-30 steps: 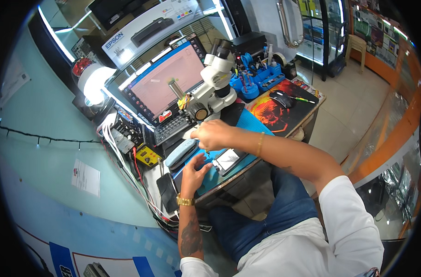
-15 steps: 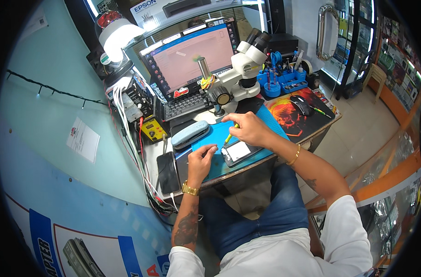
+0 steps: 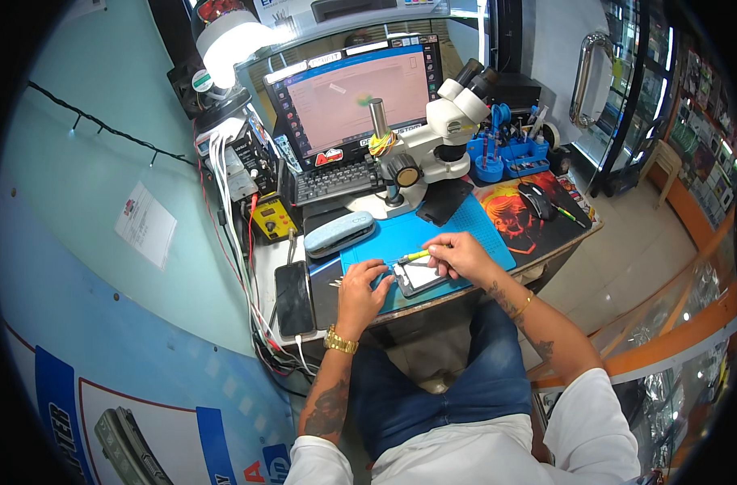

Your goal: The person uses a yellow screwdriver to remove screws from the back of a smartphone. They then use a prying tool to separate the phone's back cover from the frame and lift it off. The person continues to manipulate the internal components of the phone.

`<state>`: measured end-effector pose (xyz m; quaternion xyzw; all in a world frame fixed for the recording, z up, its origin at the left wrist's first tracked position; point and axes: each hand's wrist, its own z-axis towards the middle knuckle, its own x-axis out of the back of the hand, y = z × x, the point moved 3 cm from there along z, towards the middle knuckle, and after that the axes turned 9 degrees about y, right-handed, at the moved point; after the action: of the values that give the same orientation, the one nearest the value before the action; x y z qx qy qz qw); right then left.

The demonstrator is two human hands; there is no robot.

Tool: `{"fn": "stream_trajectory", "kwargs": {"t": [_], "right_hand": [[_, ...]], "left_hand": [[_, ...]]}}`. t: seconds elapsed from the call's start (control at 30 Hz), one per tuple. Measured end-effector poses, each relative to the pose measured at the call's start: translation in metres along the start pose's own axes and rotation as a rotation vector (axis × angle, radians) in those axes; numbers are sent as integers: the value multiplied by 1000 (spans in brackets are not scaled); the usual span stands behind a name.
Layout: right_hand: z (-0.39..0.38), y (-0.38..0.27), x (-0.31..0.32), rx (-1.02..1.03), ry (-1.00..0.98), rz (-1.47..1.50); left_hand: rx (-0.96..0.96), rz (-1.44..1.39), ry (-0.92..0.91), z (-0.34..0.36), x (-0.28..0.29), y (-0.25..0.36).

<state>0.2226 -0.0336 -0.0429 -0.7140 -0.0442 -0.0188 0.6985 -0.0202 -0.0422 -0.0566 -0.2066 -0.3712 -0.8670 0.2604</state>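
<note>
An opened phone [image 3: 422,275] with a white panel inside a dark frame lies on the blue work mat [image 3: 473,217]. My right hand [image 3: 463,259] grips a yellow-green screwdriver [image 3: 415,256], tilted low over the phone, its tip toward the phone's far left corner. Close by that corner is my left hand [image 3: 364,293], thumb and forefinger apart; whether the fingertips touch the phone cannot be made out. A grey-blue case [image 3: 339,234] sits beyond my left hand. Behind the phone, a dark flat phone-like piece [image 3: 445,202] rests by the microscope base.
A stereo microscope [image 3: 453,113] stands behind the mat, before a monitor [image 3: 356,97] and keyboard [image 3: 336,184]. At left are a cabled phone [image 3: 294,299] and a yellow power unit [image 3: 273,218]. A mouse [image 3: 536,200], a second screwdriver [image 3: 569,215] and a blue tool holder [image 3: 510,153] occupy the right.
My right hand has come nearer and lower, laying the screwdriver flatter over the phone. My left hand has moved right to the phone's corner, its fingers spreading. The view has shifted slightly.
</note>
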Motion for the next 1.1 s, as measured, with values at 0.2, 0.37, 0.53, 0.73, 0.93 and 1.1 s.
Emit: {"fn": "stream_trajectory", "kwargs": {"t": [0.2,0.37,0.53,0.73,0.93,1.1], "right_hand": [[1,5,-1,-50,47,-20],[1,6,-2,-80,70,246],[-6,-12,10,-30,132,93],[-27,-66,-3,463,55,-649],[-31,-76,-14,538,7,-693],[-31,-83,-21,533,-27,-685]], "left_hand": [[25,-22,23,0,0,0],[73,-35,51,-1,4,2],[122,-73,54,1,6,9],[-45,7,38,-2,5,9],[-46,10,47,-3,4,11],[-21,7,28,-3,6,13]]}}
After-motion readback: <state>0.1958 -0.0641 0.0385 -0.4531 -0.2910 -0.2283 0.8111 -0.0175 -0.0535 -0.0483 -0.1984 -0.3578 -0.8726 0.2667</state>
